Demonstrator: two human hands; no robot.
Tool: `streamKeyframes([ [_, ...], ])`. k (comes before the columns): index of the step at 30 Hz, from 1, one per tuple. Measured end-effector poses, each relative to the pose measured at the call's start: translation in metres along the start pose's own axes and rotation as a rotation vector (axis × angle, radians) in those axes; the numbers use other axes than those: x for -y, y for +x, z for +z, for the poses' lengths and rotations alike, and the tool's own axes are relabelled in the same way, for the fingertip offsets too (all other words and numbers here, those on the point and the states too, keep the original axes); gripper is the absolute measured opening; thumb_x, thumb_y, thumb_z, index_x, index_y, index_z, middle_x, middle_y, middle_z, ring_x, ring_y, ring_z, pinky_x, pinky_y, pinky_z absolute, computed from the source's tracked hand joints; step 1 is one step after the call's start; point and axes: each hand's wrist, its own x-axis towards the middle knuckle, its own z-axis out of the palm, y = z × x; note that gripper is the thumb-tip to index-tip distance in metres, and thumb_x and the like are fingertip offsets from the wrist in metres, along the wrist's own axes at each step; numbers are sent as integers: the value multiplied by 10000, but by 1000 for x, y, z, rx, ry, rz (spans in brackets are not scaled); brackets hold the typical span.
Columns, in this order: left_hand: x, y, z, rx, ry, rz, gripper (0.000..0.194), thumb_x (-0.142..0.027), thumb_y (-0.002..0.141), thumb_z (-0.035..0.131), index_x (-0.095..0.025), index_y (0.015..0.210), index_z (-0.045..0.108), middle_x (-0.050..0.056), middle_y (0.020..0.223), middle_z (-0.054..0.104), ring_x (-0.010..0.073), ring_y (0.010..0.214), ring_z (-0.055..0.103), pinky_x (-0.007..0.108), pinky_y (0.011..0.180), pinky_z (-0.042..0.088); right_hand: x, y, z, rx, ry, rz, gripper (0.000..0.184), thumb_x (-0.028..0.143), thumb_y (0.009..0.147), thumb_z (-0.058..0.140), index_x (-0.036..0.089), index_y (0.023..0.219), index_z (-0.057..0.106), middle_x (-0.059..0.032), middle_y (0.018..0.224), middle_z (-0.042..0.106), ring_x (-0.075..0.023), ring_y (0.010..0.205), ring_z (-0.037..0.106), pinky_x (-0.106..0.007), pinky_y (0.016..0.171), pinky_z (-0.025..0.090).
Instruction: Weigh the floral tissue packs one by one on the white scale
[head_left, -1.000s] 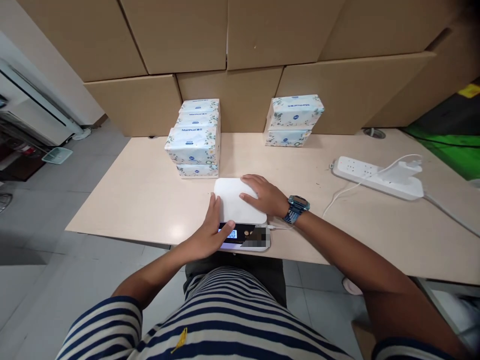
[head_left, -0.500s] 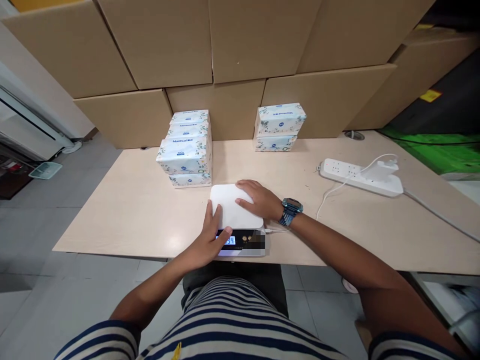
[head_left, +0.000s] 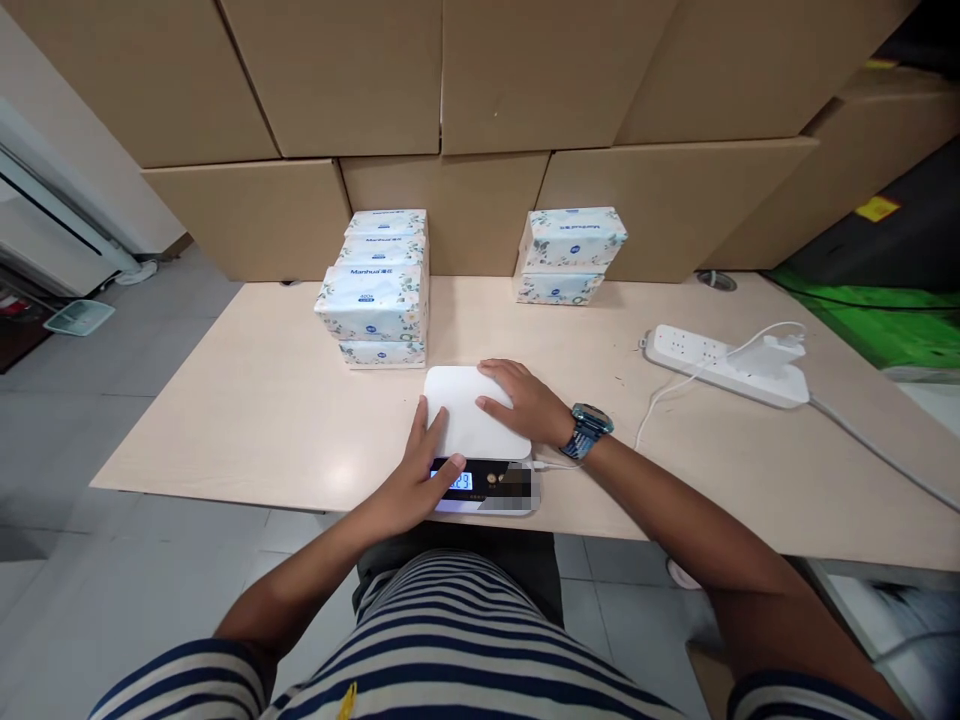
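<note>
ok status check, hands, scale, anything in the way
Left hand on scale, left side; right hand on its white top, fingers spread. Left thumb partly blocks lit display. Tissue packs stand beyond.

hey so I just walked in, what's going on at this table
Someone has both hands on a white scale near the table's front edge. The left hand grips its side, the thumb partly covering the lit display; the right hand rests on top. Tissue packs stand in two groups behind it, left and right, and a power strip lies to the right.
</note>
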Motion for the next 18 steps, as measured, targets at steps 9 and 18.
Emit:
streamKeyframes([
  [9, -29, 17, -5, -232, 165, 507, 916, -705, 1081, 440, -427, 1775, -89, -22, 1882, -221, 290, 1760, -177, 577, 1464, 42, -32, 21, -35, -373, 251, 246, 1093, 934, 944, 421, 216, 1757, 288, -165, 1873, 232, -344, 1761, 195, -638, 1421, 249],
  [18, -169, 253, -21, -431, -290, 88, 830, -538, 1152, 362, -29, 1761, 118, 215, 1885, 105, 281, 1786, 90, 419, 1460, 95, -133, 101, -160, -995, 311, 645, 498, 469, 1085, 650, 201, 1502, 611, -152, 1571, 617, -315, 1389, 653, -585, 1158, 576],
])
